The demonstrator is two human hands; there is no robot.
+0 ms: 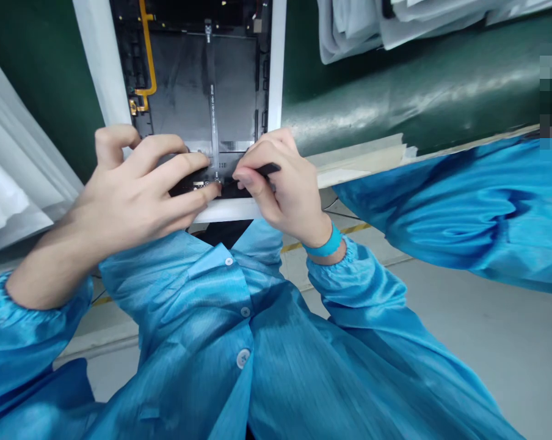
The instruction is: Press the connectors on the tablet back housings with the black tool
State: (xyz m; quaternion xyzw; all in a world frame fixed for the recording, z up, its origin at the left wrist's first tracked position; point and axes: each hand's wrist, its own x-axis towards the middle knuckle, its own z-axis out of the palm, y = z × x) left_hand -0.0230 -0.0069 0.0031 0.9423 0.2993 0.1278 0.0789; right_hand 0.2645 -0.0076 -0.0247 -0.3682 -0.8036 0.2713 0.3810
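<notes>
A dark device housing point(179, 67) lies inside a white frame point(276, 61). Down its middle runs a thin ribbon cable point(213, 110), and an orange flex cable point(150, 55) follows its left side. My left hand point(138, 189) rests over the lower left of the housing with fingers spread, a fingertip touching the lower end of the ribbon cable. At the lower right, my right hand point(285, 177) pinches a slim black tool point(269, 170); its tip is hidden by the fingers. A blue band point(324, 243) circles the right wrist.
White sheets or bags lie stacked at the left point(14, 146) and at the upper right point(353, 30). Green matting point(417, 91) covers the table, with pale tape point(363, 156) along its front edge. Another person's blue sleeve point(477, 208) is close on the right.
</notes>
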